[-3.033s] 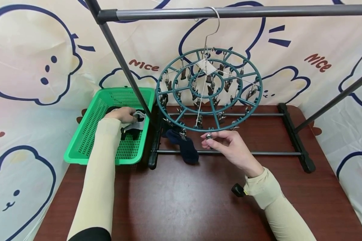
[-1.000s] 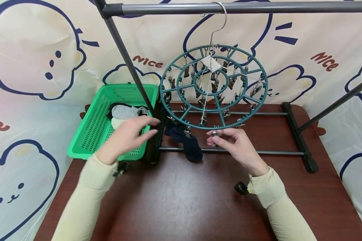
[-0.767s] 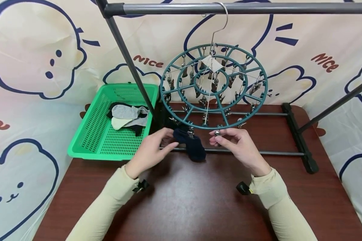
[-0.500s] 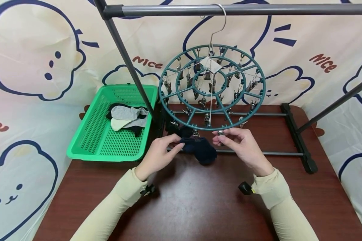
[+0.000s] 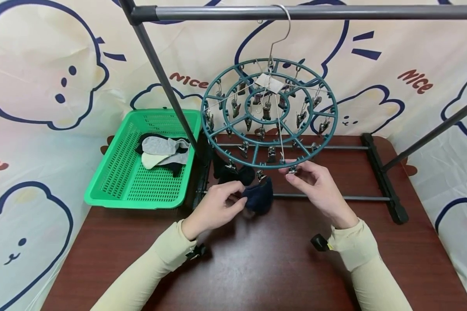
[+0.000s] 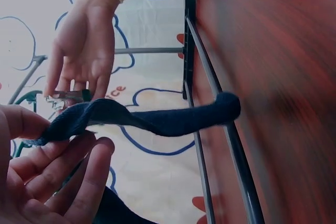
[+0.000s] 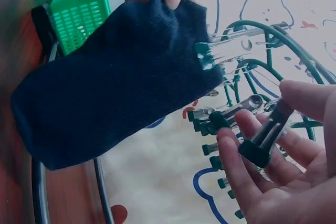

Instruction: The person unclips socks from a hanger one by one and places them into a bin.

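Note:
My left hand pinches the cuff edge of a navy sock, which hangs from the front rim of a round green clip hanger. In the right wrist view, a metal clip with green tips bites the same cuff. My right hand, just right of the sock, holds another metal clip between thumb and fingers. That clip appears to have nothing between its tips. Further dark socks hang behind the left hand, partly hidden.
A green basket at the left holds grey, black and pale socks. The hanger hooks over the grey rail of a rack. The rack's feet and lower bars stand on the brown table, before a printed cloth backdrop.
My left hand has left the basket socks, come right and taken hold of the navy sock's cuff. The hanger has turned, shifting the sock rightward. My right hand keeps its clip.

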Available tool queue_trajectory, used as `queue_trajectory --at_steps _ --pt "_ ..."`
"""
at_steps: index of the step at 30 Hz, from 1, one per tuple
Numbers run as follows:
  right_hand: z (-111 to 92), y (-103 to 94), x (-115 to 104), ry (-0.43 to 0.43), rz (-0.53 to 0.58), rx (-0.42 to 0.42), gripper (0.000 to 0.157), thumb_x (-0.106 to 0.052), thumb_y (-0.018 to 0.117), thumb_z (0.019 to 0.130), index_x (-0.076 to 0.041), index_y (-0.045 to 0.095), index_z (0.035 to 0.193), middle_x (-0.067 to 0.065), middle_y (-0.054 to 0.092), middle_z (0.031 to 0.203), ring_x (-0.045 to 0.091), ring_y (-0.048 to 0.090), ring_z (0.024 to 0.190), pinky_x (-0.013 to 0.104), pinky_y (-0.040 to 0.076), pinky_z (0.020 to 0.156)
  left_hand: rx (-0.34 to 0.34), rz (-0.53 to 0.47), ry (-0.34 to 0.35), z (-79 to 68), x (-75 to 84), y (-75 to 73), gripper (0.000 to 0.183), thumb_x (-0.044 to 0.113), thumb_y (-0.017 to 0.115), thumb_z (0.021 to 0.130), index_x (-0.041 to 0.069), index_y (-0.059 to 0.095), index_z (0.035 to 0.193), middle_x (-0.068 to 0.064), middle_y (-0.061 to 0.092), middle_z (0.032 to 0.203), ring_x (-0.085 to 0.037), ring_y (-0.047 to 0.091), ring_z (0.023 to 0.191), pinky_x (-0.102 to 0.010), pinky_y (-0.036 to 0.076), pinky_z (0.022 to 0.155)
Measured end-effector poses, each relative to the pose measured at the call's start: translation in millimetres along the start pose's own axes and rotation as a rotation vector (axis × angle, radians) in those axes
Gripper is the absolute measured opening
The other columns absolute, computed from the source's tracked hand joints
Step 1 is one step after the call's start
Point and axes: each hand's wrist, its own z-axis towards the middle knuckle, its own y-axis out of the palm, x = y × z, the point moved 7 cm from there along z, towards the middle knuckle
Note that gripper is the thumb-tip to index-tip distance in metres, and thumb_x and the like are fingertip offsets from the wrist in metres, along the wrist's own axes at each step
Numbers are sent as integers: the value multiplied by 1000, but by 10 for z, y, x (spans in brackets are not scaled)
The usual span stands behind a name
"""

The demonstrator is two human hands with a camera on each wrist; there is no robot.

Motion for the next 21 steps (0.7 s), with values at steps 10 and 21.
queue_trajectory --at_steps 10,21 --pt "-204 -171 -279 -270 -168 404 35 0 76 92 -8 73 126 -4 73 117 8 66 102 23 48 94 -4 7 49 13 104 23 10 7 64 96 16 62 92 4 64 91 -2 67 81 -23 58 72" --pt "-324 76 -527 -545 -223 290 16 -7 69 97 -3 78 109 8 76 101 9 68 96 20 50 88 -17 15 67 17 151 42 13 8 64 97 15 57 87 4 59 86 -4 66 81 -25 59 74"
